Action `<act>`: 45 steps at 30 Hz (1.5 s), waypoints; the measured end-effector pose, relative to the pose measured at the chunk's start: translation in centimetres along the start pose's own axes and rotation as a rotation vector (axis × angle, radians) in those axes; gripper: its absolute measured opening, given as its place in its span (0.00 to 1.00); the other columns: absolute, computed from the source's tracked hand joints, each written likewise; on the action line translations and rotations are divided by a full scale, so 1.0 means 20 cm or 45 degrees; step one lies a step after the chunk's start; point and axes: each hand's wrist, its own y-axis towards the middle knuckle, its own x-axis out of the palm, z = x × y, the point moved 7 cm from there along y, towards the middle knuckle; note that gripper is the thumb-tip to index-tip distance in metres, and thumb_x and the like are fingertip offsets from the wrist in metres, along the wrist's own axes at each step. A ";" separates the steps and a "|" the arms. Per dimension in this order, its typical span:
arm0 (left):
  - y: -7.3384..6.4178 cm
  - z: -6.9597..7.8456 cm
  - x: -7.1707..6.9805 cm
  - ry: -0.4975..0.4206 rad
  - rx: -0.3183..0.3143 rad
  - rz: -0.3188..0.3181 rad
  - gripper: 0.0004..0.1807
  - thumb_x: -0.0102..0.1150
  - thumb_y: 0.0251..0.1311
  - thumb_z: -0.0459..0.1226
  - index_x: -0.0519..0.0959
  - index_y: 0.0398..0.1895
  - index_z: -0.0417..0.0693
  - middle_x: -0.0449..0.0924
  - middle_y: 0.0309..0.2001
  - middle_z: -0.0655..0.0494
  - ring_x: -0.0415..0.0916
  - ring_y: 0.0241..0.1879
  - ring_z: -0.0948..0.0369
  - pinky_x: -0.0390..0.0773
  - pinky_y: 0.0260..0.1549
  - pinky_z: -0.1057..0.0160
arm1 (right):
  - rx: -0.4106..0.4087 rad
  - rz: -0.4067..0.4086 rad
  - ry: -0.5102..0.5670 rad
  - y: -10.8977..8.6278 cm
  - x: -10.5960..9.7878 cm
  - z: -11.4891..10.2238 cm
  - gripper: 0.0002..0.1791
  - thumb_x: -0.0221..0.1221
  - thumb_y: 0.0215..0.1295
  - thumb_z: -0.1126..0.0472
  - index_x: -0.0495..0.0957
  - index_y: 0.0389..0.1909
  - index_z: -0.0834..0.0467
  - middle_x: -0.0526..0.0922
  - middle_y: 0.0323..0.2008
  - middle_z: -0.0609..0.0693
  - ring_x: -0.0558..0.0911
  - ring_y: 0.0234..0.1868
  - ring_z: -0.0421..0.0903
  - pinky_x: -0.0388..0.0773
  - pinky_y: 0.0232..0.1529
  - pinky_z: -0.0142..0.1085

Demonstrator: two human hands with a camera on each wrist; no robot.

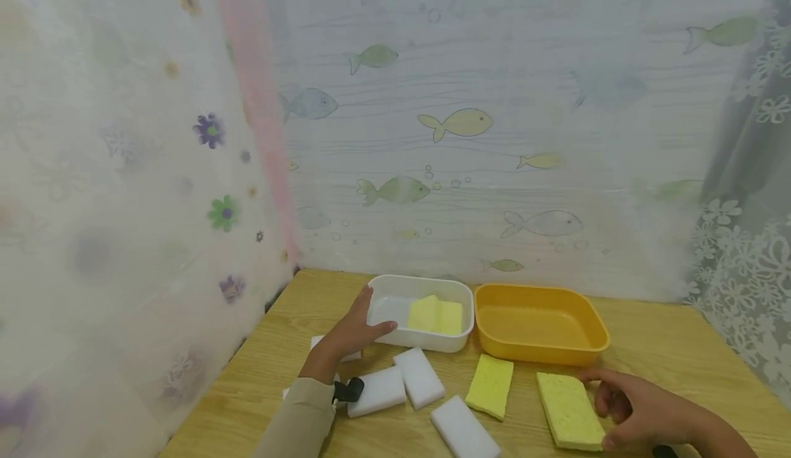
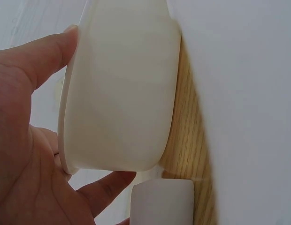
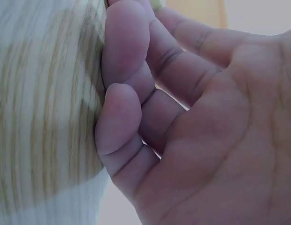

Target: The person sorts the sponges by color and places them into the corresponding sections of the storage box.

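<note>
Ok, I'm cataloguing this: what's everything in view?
White rounded plastic tray: one, white, back left
Orange rounded plastic tray: one, orange, back right
Wood-grain table: one, brown, under trays
Rectangular sponges: apparently four, yellow, two in white tray, two on table
Rectangular blocks: at least four, white, on table
Printed sheets: apparently three, whitish and grey, behind, both sides
Strip: one, pink, left corner
Fittings: two, black, wrists
Sleeve: one, beige, left arm
Left hand: one, gripping white tray
Right hand: one, gripping rightmost sponge
</note>
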 end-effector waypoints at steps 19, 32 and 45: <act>-0.01 0.00 -0.02 0.020 -0.021 -0.011 0.64 0.65 0.62 0.64 0.35 0.86 0.51 0.30 0.85 0.51 0.35 0.84 0.44 0.48 0.76 0.34 | -0.003 0.135 -0.065 0.04 0.00 -0.08 0.37 0.63 0.66 0.71 0.56 0.70 0.76 0.77 0.45 0.59 0.79 0.33 0.46 0.81 0.32 0.39; 0.00 -0.01 0.00 -0.002 -0.005 -0.010 0.63 0.64 0.63 0.64 0.35 0.86 0.50 0.29 0.85 0.49 0.34 0.83 0.43 0.49 0.75 0.32 | -0.083 0.222 -0.263 0.06 -0.04 -0.26 0.37 0.63 0.67 0.70 0.57 0.72 0.71 0.76 0.44 0.57 0.79 0.33 0.47 0.74 0.27 0.38; 0.00 -0.01 0.00 -0.009 -0.001 -0.008 0.63 0.64 0.63 0.63 0.35 0.85 0.49 0.30 0.85 0.48 0.34 0.83 0.43 0.48 0.76 0.32 | -0.159 0.296 -0.414 0.15 -0.06 -0.37 0.36 0.67 0.65 0.67 0.62 0.70 0.65 0.76 0.45 0.54 0.77 0.34 0.46 0.73 0.28 0.37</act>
